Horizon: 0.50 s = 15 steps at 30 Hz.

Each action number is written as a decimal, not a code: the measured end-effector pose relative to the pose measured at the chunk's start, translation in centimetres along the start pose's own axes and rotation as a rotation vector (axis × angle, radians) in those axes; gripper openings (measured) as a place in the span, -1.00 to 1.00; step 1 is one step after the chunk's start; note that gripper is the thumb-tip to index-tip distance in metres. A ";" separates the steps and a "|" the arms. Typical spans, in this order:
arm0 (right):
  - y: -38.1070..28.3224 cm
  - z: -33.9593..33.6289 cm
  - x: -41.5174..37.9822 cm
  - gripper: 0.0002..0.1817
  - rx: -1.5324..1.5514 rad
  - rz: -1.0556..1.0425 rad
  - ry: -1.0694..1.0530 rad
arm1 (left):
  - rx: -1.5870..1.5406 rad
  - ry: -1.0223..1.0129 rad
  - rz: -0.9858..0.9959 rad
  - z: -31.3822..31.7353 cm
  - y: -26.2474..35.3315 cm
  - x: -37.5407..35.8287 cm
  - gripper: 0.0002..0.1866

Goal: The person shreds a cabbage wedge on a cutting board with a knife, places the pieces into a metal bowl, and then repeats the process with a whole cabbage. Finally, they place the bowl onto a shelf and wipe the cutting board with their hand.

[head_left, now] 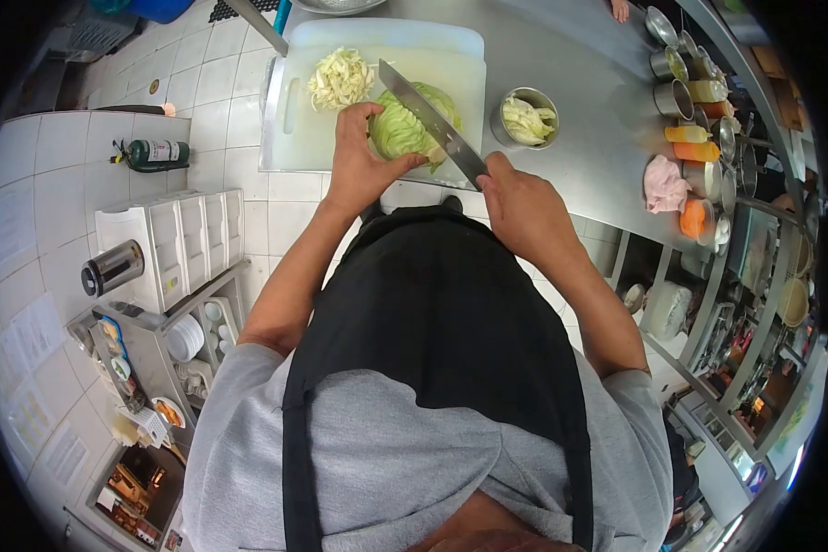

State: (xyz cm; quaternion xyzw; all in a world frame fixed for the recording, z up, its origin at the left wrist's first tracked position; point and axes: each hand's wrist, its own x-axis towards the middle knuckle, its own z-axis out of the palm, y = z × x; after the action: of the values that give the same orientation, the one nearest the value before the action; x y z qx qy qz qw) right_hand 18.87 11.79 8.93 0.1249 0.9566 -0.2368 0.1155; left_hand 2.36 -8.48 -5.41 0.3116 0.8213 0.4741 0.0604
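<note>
A pale green cabbage [398, 128] rests on the white cutting board [423, 39] near its front edge. Thumb and fingers of my left hand [364, 156] wrap its left side and hold it against the board. My right hand [524, 204] grips the handle of a large kitchen knife [437, 126]. The blade lies slantwise across the top of the cabbage, its tip pointing to the far left. A heap of shredded cabbage [340, 79] sits on the board beyond my left hand. Just right of the board stands a metal container [499, 127] with cabbage pieces [529, 121] inside.
The steel table [598, 101] stretches to the right, where metal pots [673, 98], an orange squeeze bottle [696, 151] and a pink cloth [664, 184] line its edge. Another person's hand [620, 10] shows at the far side. White drawers [170, 239] stand at my left.
</note>
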 end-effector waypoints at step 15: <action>0.9 1.4 2.2 -0.76 0.003 0.050 -0.025 | -0.029 -0.033 0.038 -0.1 1.2 1.6 -0.08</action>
State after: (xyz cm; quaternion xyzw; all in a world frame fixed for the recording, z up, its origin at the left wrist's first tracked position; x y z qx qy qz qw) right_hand 17.24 12.31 6.76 0.1459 0.9513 -0.2366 0.1332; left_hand 1.60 -7.20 -4.01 0.3341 0.8070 0.4819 0.0694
